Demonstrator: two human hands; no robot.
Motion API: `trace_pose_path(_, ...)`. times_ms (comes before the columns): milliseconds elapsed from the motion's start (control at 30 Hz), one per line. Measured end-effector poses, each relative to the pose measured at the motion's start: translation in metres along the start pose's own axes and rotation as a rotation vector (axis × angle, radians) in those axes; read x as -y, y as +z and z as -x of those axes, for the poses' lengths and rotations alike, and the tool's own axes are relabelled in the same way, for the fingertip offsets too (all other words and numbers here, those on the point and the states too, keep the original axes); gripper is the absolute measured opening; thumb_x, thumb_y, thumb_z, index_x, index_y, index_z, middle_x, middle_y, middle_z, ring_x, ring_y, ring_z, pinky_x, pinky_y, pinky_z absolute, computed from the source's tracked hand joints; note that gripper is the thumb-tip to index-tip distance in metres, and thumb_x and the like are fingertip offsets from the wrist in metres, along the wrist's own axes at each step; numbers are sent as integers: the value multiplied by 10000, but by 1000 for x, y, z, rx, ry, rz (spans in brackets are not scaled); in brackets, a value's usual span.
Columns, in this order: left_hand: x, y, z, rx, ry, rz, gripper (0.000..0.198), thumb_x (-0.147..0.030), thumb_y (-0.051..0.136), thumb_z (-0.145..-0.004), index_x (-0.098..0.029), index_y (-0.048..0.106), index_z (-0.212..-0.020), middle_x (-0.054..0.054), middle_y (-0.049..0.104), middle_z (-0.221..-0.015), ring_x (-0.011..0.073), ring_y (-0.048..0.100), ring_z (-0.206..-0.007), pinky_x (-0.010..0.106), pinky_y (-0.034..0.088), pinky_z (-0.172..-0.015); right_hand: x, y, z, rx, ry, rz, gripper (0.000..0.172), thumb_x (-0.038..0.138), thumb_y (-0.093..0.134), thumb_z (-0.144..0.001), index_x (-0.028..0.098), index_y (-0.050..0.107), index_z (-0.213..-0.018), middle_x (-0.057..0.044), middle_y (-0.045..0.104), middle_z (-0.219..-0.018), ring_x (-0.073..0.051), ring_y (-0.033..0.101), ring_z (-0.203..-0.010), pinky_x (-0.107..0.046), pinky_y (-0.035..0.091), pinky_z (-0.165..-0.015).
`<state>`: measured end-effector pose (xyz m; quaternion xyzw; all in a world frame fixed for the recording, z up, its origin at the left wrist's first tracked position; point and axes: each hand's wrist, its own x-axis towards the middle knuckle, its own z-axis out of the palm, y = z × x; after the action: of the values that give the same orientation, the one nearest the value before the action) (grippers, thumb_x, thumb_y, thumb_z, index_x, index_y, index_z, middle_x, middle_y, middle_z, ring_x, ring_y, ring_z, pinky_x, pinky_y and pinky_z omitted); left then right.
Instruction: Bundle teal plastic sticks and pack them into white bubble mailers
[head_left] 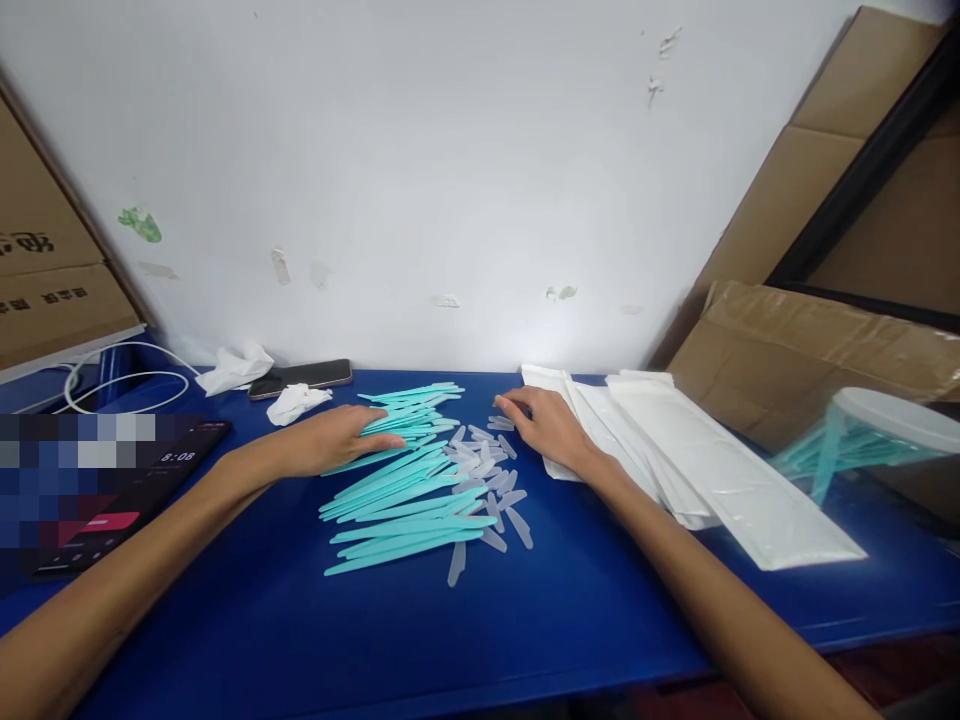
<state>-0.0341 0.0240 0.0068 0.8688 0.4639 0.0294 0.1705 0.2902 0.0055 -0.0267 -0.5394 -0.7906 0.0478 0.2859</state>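
Plainly, a blue table is stretching beneath a pile of turquoise sticks. Well to the right of this pile, long white pouches are lying overlapped. Over the pile's upper left, the left hand is resting, thumb apart from the fingers; whether it is gripping any sticks, I cannot tell. Beyond the pile's upper right, the right hand is resting with fingers curled; its grip I cannot tell. Small translucent pieces are lying scattered along the pile's right edge.
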Motion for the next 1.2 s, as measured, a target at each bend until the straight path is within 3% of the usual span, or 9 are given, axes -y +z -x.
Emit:
trace_pose_path(167,6,2,0,65,-2,-12,755,-775,420,-852,-198,599,-1304,141,607,-1374,325,610,-1179,346,487,-919,8,1,2,28,-59,12,411,426,378,-1032,208,726,-1052,-80,740,-1013,-232,650,-994,-340,449,-903)
trace_pose_path(300,3,1,2,72,-21,-67,819,-799,430,-830,-199,553,-1374,133,605,-1381,340,596,-1201,364,486,-923,10,2,3,37,-76,21,413,417,365,-1039,211,722,-1024,-77,734,-1003,-226,645,-985,-336,453,-893)
trace_pose_path(567,-11,6,9,66,-20,-227,771,-794,345,-860,-218,550,-1331,145,628,-1291,342,606,-1119,398,477,-866,8,5,2,49,-92,31,405,403,359,-1045,212,716,-1037,-65,722,-992,-213,636,-970,-334,443,-900)
trace_pose_path(700,-12,8,10,57,-4,-224,697,-762,364,-873,-232,557,-1282,124,648,-1193,304,621,-1023,384,477,-828,7,6,2,53,-92,35,406,403,363,-1044,210,719,-1020,-66,719,-982,-212,635,-959,-338,443,-890)
trace_pose_path(1067,-24,-1,15,46,-5,-205,563,-696,489,-847,-294,573,-1232,86,643,-1114,295,620,-1003,353,470,-780,7,5,3,62,-110,26,422,405,349,-1047,206,715,-976,-65,718,-961,-210,637,-938,-336,446,-868)
trace_pose_path(1200,-26,-2,14,7,21,-191,563,-697,428,-881,-290,613,-1222,89,640,-1135,289,624,-997,362,476,-802,7,6,3,63,-114,25,429,408,343,-1048,209,715,-973,-66,716,-958,-208,639,-939,-332,443,-868)
